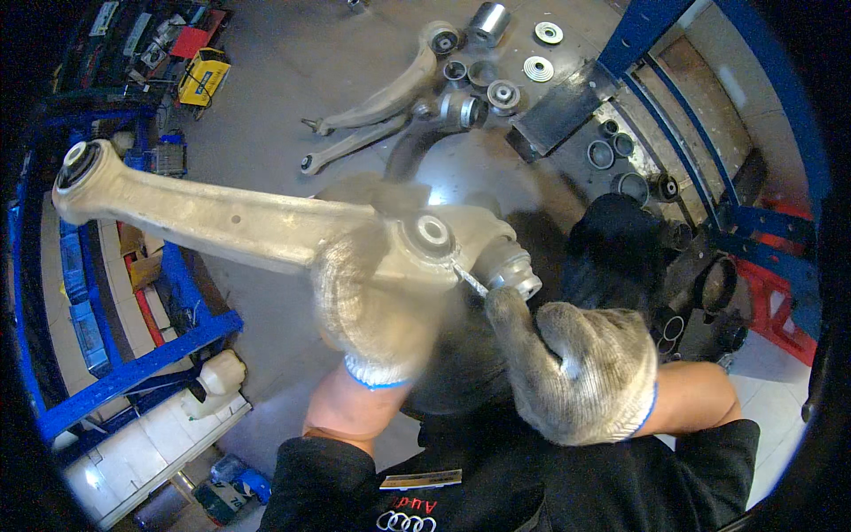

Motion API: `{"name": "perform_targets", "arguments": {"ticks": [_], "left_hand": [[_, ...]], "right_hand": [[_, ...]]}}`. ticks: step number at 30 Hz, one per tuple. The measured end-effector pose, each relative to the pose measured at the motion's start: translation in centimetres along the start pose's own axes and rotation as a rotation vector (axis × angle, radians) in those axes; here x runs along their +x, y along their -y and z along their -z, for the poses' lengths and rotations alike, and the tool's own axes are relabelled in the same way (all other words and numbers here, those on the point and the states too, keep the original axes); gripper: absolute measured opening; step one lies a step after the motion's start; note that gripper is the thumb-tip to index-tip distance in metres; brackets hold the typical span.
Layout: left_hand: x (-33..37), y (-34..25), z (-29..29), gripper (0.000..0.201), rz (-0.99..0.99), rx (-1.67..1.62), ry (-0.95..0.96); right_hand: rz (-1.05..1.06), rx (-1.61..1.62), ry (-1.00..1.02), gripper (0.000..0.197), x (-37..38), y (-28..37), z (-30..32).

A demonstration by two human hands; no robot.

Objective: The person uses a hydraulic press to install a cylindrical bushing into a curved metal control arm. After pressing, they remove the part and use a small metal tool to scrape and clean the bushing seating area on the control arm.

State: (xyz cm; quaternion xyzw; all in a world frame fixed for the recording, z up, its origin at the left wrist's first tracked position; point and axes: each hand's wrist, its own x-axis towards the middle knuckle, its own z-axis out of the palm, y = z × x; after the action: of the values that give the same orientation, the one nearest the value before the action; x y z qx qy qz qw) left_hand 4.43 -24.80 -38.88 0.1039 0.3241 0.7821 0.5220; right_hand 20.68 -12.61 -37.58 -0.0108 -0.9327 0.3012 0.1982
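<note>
My left hand (355, 301), in a pale knit glove, is closed around the underside of a suspension control arm (239, 217). The arm is held up off the floor, its long end with a bushing (80, 164) reaching far left. Nearer its wide end sits a round bushing (433, 232), with a ball joint (514, 270) beside it. My right hand (585, 372), in a dirty grey-white glove, is closed with the index finger stretched toward the bushing. From its fingertips a thin light-coloured tool (472, 282) points at the bushing's lower edge; its kind is not clear.
Two more control arms (381, 102) lie on the floor ahead, near metal sleeves (487, 24), a loose bushing (503, 96) and stepped discs (538, 68). Blue frames stand left (142, 372) and right (674, 115). Several dark rings (603, 155) lie at the right. A plastic jug (222, 372) is lower left.
</note>
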Motion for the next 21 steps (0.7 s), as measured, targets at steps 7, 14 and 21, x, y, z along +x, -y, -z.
{"name": "perform_targets", "arguments": {"ticks": [7, 14, 21], "left_hand": [[-0.7, -0.1, 0.5, 0.057, -0.141, -0.416, -0.232], [-0.6, 0.1, -0.7, 0.043, -0.226, -0.518, -0.273], [-0.1, 0.2, -1.1, 0.040, -0.305, -0.218, -0.412]], "right_hand": [[-0.143, 0.118, -0.078, 0.058, -1.3, 1.1, -3.9], [-0.286, 0.169, -0.186, 0.041, -0.5, 1.4, -7.1], [-0.413, 0.454, 0.043, 0.033, 0.1, 0.2, -1.6]]}}
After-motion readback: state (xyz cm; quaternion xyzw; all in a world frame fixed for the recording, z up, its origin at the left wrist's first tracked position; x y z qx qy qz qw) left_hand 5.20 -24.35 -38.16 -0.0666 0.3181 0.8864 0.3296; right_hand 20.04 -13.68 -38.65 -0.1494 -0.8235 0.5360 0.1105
